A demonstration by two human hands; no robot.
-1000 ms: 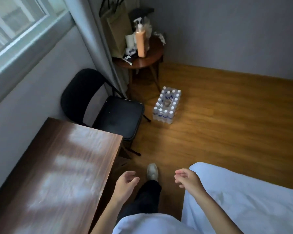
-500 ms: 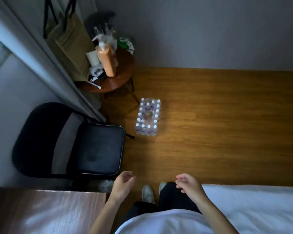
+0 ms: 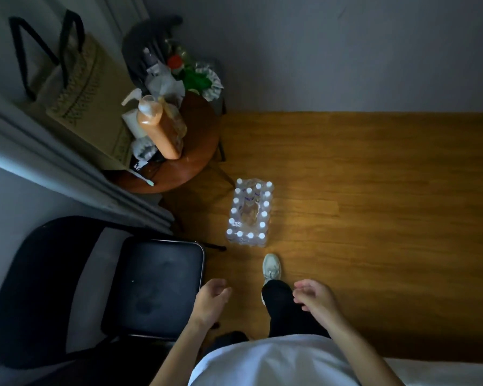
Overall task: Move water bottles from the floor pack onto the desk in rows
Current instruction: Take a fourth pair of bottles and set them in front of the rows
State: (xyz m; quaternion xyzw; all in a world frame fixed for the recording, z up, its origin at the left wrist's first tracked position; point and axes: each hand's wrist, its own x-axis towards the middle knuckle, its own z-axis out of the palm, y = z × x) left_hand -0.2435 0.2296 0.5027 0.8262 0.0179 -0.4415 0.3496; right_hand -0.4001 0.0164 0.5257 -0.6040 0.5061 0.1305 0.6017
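Observation:
A shrink-wrapped pack of water bottles (image 3: 250, 211) with white caps stands on the wooden floor, just ahead of my foot. A gap shows in its middle where the wrap is torn. My left hand (image 3: 211, 300) hangs in front of me, fingers loosely curled, holding nothing. My right hand (image 3: 314, 298) hangs the same way, also empty. Both hands are well short of the pack. The desk is out of view.
A black chair (image 3: 156, 285) stands at the left, close to my left hand. A round wooden side table (image 3: 195, 151) with a pump bottle (image 3: 158, 126) and clutter sits behind the pack. A curtain (image 3: 67, 168) hangs at left. White bedding (image 3: 444, 371) lies at bottom right.
I have walked toward the pack, so it now lies closer. The desk has dropped out of view. Both hands stay empty and loosely curled.

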